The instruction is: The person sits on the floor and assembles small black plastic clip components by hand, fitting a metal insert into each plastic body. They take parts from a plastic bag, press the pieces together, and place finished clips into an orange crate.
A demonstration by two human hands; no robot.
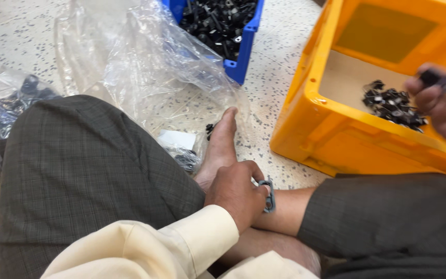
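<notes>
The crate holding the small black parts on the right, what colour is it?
The crate is bright orange-yellow, seen in the head view.

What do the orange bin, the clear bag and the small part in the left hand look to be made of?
Orange bin: rigid moulded plastic, going by its smooth, slightly glossy walls and rounded rim.
Clear bag: thin plastic film; it is see-through, crinkled and shiny.
Small part in the left hand: probably dark grey matt plastic, though its size leaves metal possible.
</notes>
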